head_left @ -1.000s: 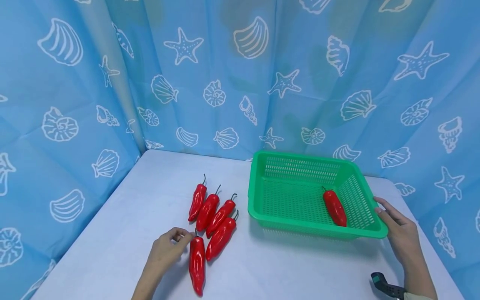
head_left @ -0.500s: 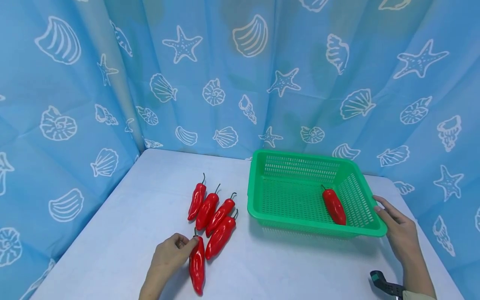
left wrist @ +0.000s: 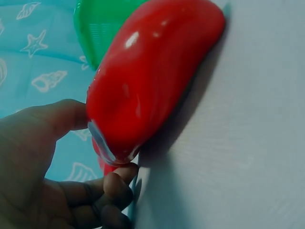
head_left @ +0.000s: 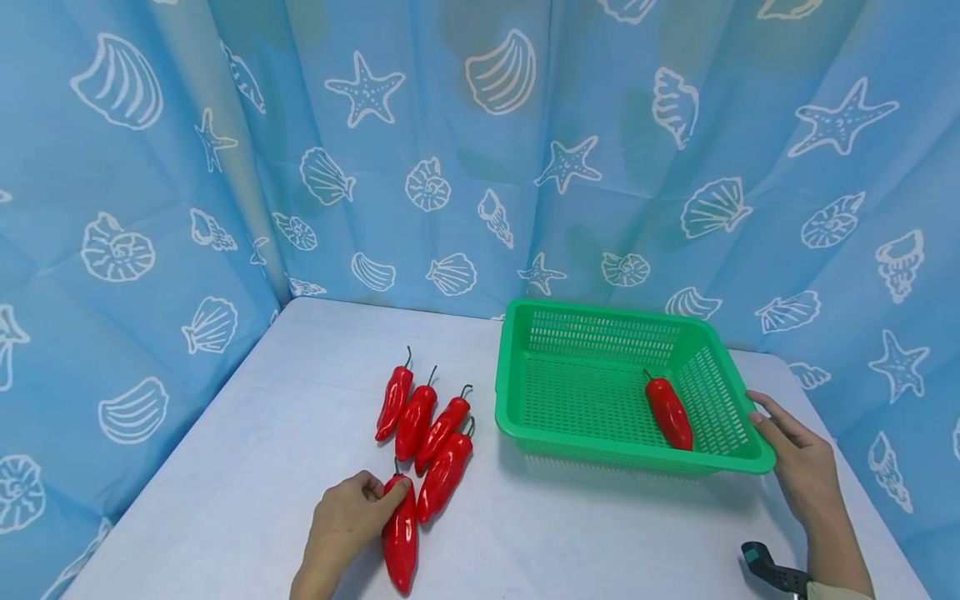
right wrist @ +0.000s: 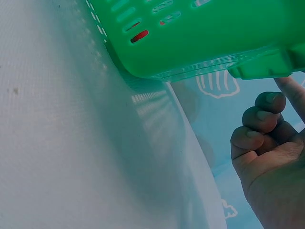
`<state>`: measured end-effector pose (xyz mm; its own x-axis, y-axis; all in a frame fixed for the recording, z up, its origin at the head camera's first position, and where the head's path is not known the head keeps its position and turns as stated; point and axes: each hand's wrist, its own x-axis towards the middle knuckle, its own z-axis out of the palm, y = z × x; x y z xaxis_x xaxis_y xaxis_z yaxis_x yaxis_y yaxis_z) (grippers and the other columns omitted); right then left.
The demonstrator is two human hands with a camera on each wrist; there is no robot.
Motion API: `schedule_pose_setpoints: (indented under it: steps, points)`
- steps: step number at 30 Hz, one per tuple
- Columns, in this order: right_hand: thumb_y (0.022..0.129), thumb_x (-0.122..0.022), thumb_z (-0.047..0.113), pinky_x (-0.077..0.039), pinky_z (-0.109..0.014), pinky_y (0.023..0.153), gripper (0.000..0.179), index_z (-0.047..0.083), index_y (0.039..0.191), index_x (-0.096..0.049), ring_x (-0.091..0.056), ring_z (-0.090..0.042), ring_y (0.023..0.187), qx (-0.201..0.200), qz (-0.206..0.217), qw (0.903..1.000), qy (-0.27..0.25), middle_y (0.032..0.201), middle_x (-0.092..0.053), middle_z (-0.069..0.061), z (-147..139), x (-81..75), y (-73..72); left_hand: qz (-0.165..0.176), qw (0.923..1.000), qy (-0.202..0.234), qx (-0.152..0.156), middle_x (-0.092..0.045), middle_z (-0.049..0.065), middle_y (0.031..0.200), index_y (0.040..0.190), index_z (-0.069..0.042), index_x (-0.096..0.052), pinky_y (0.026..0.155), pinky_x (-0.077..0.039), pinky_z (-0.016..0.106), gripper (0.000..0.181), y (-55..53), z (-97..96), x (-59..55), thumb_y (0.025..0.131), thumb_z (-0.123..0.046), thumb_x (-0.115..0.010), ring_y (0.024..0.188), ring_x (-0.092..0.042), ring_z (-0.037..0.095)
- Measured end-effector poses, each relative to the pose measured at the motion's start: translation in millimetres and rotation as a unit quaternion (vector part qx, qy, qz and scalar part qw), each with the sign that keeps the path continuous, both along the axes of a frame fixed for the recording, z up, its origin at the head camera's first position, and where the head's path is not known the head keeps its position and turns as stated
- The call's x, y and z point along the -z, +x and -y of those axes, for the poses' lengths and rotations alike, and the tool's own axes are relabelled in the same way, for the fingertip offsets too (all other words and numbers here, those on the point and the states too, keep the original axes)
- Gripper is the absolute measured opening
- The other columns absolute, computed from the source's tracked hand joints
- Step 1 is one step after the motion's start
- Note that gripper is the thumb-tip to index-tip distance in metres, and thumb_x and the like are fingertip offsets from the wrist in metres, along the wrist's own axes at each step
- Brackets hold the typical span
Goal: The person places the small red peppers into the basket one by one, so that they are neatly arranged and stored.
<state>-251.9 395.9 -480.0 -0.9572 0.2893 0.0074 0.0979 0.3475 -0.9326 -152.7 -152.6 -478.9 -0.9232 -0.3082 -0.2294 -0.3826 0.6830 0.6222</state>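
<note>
My left hand pinches a glossy red chili pepper near its stem end, thumb on one side and fingers on the other. In the left wrist view the pepper's body slants away from the fingertips, close over the table. Several more red peppers lie in a slanting row just beyond it, dark stems pointing away. On the right, my right hand grips the near right corner of a green plastic basket by its rim. One red pepper lies inside the basket, against its right side.
A white-covered table carries everything. Blue curtains with white shell and starfish prints stand behind it and along both sides. A dark strap with a small device sits at the right wrist.
My left hand has moved slightly right and nearer, from the stem to the pepper's top, and its grasp has shifted the pepper a little rightward. The right hand keeps its place on the basket.
</note>
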Motion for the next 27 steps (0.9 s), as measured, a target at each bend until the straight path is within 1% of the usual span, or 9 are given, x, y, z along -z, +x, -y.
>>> schedule_pose_setpoints:
  steps: [9, 17, 20, 23, 27]
  points:
    - [0.098, -0.061, 0.047, -0.049, -0.011, 0.066, 0.054, 0.031, 0.148, -0.049, -0.067, 0.000, 0.077, -0.006, 0.002, 0.9999, -0.009, 0.096, -0.063, 0.027, -2.5, 1.0, 0.0, -0.005, 0.9999, 0.008, 0.006, -0.055, 0.002, 0.061, 0.084, -0.005, -0.064, 0.053, -0.043, 0.028, 0.037, 1.5, 3.4, 1.5, 0.084, -0.040, -0.074, 0.057, -0.050, 0.017]
    - [0.097, -0.063, 0.045, -0.051, -0.014, 0.064, 0.053, 0.030, 0.147, -0.051, -0.068, -0.001, 0.075, 0.002, -0.005, 0.9997, -0.023, 0.095, -0.064, 0.026, -2.3, 1.4, 0.4, 0.011, 0.9997, -0.014, 0.014, -0.055, 0.002, 0.059, 0.078, -0.008, -0.059, 0.053, -0.044, 0.027, 0.040, 1.9, -1.8, -2.6, 0.081, -0.043, -0.078, 0.053, -0.051, 0.017]
    - [0.097, -0.064, 0.043, -0.051, -0.014, 0.064, 0.053, 0.030, 0.146, -0.052, -0.067, -0.001, 0.074, 0.004, -0.006, 0.9995, -0.030, 0.095, -0.064, 0.026, -1.8, 1.4, 0.8, 0.014, 0.9997, -0.016, 0.010, -0.055, 0.002, 0.059, 0.079, -0.007, -0.061, 0.053, -0.044, 0.028, 0.039, 1.6, -1.5, -2.8, 0.080, -0.043, -0.078, 0.054, -0.051, 0.017]
    - [0.097, -0.064, 0.044, -0.051, -0.014, 0.064, 0.054, 0.030, 0.147, -0.052, -0.067, 0.000, 0.075, 0.004, -0.004, 0.9996, -0.026, 0.096, -0.064, 0.026, -1.1, 1.4, 0.7, 0.018, 0.9998, -0.007, 0.000, -0.056, 0.003, 0.061, 0.081, -0.006, -0.062, 0.054, -0.045, 0.028, 0.039, 2.3, -0.2, -2.1, 0.080, -0.042, -0.078, 0.055, -0.052, 0.017]
    - [0.097, -0.062, 0.046, -0.050, -0.013, 0.065, 0.054, 0.030, 0.147, -0.051, -0.065, 0.002, 0.079, 0.003, -0.004, 1.0000, -0.003, 0.101, -0.060, 0.028, -0.4, 1.5, -0.1, 0.025, 0.9995, 0.016, -0.007, -0.057, 0.003, 0.063, 0.084, -0.005, -0.062, 0.054, -0.047, 0.027, 0.041, 3.0, 2.8, -0.4, 0.080, -0.043, -0.078, 0.057, -0.053, 0.018]
